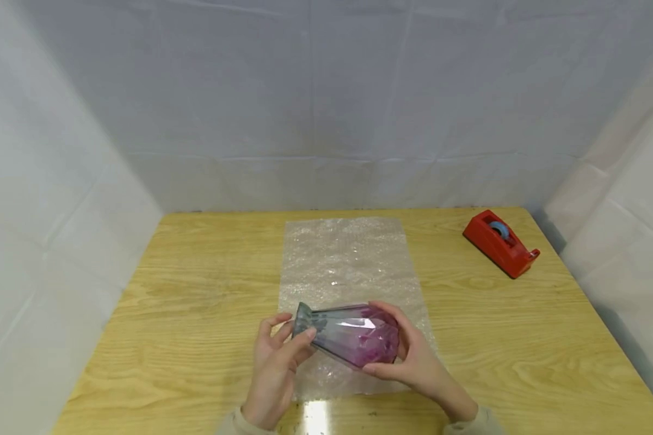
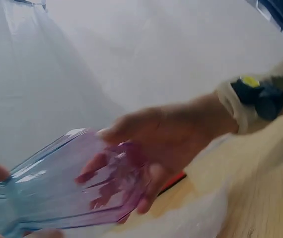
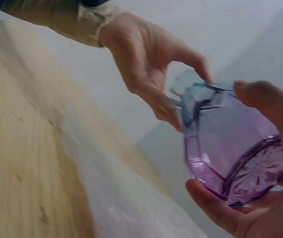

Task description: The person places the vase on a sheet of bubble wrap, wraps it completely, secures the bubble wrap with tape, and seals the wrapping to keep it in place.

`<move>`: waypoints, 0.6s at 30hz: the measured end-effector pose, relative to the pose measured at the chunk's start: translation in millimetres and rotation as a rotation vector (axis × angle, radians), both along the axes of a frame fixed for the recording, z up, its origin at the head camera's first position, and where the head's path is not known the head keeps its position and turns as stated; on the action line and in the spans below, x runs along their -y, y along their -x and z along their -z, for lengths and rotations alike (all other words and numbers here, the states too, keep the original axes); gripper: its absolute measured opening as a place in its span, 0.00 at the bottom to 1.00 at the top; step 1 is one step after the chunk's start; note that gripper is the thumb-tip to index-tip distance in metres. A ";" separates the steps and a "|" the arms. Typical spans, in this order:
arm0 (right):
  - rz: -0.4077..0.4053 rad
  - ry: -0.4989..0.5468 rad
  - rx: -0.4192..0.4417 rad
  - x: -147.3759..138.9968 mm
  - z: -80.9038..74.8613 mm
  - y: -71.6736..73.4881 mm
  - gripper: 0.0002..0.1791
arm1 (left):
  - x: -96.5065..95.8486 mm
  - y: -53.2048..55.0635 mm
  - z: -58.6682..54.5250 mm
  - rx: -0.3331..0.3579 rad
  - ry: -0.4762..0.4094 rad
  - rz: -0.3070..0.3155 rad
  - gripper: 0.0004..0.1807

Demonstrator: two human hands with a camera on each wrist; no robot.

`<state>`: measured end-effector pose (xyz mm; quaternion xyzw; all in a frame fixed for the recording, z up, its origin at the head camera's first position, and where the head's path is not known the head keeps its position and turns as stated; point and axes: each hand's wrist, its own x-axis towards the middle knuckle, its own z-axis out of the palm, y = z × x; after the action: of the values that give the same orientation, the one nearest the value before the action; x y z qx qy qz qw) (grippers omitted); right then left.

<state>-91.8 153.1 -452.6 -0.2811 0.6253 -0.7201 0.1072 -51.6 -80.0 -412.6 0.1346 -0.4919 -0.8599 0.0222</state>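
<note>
A faceted glass vase [image 1: 341, 333], blue-green at the neck and purple at the base, lies sideways between both hands, over the near half of a bubble wrap sheet [image 1: 348, 260]. My left hand [image 1: 276, 368] pinches the flared neck, thumb on the near side. Around the purple base curls my right hand [image 1: 413, 356], its thumb along the near edge and fingers over the far one. In the right wrist view the vase [image 3: 216, 144] shows its patterned bottom tipped toward that camera. Through the clear glass in the left wrist view, the right hand's fingers [image 2: 106, 183] show.
A red tape dispenser [image 1: 500, 243] with a blue-cored roll stands at the back right of the wooden table [image 1: 196, 290]. White sheeting [image 1: 326, 109] hangs behind the table and along both sides.
</note>
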 end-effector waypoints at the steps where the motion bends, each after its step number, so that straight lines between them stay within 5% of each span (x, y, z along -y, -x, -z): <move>1: -0.011 -0.014 -0.005 -4.2 0.8 2.2 0.51 | 1.9 0.4 1.8 0.005 0.023 0.047 0.27; 6: -0.041 -0.106 -0.039 -24.9 9.0 12.6 0.53 | 11.4 4.9 13.7 0.018 0.225 0.276 0.35; 9: -0.043 -0.164 -0.080 -31.3 15.7 18.0 0.53 | 15.1 9.4 23.6 0.009 0.338 0.352 0.37; 18: 0.024 -0.300 -0.119 -27.9 33.3 31.1 0.52 | 22.8 25.6 52.9 -0.063 0.429 0.416 0.36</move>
<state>-122.9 181.1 -485.9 -0.2966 0.7342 -0.6021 0.1021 -77.1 -102.9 -465.5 -0.0035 -0.6786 -0.7260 -0.1115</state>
